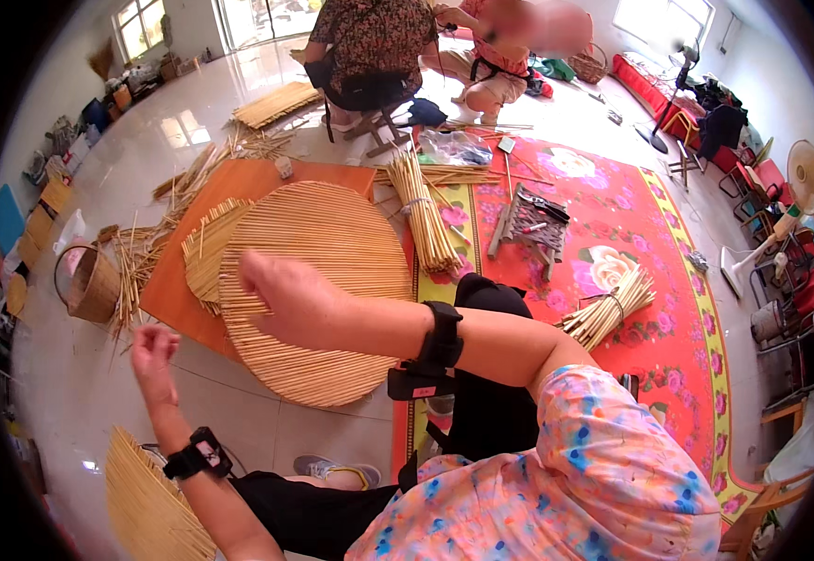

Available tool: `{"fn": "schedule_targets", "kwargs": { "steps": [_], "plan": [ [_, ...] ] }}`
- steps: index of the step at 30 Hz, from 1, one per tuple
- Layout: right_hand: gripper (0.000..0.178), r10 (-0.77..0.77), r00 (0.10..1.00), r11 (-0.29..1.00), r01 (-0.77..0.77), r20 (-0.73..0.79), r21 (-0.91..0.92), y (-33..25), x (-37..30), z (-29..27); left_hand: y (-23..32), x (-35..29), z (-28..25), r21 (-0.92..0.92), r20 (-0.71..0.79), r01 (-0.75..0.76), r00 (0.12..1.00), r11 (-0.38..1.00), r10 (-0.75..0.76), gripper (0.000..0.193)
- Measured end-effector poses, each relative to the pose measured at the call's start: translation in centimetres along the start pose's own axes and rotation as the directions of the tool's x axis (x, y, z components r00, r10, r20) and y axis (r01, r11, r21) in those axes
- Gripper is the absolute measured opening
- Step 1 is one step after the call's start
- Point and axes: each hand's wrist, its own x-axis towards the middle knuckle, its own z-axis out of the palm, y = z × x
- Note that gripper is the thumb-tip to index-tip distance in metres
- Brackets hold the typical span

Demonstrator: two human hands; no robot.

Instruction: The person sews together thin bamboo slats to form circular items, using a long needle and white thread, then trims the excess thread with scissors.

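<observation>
A large round panel [332, 243] of straw-coloured stalks laid side by side lies in front of me, partly over an orange board [175, 280]. My right hand [281, 292] is above the panel's left part, its fingers curled closed and slightly blurred. Lower and further left, off the panel's edge, my left hand [155, 360] is raised with its fingers drawn together. Whatever either hand may hold is too small to make out. Beneath the round panel, a smaller stalk panel [203, 251] shows at its left edge. Black bands with small devices circle both my wrists.
Tied stalk bundles [423, 220] [610, 307] lie on the red floral mat [631, 224]. A small folding stool [530, 229] carries tools. Loose stalks [136, 271] and a wicker basket [94, 285] are at left. Two people sit ahead; fans and chairs line the right.
</observation>
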Motion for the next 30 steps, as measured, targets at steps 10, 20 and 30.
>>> {"fn": "schedule_targets", "kwargs": {
  "steps": [10,20,30],
  "plan": [
    [0.033,-0.061,0.91,0.998,0.047,-0.41,-0.044,-3.9,2.6,-0.9,-4.6,-0.6,-8.0,0.715,-0.523,0.055,0.703,0.696,0.482,0.019],
    [0.041,0.1,0.957,0.995,-0.094,-0.273,0.034,1.9,4.3,4.8,-8.1,-3.5,-11.1,0.698,-0.635,0.282,0.669,0.658,0.386,0.011],
    [0.069,0.305,0.908,0.95,-0.31,0.288,-0.027,10.1,2.2,7.2,-3.1,-1.5,-3.3,0.572,-0.574,0.427,0.818,0.7,-0.03,0.08]
  ]
}}
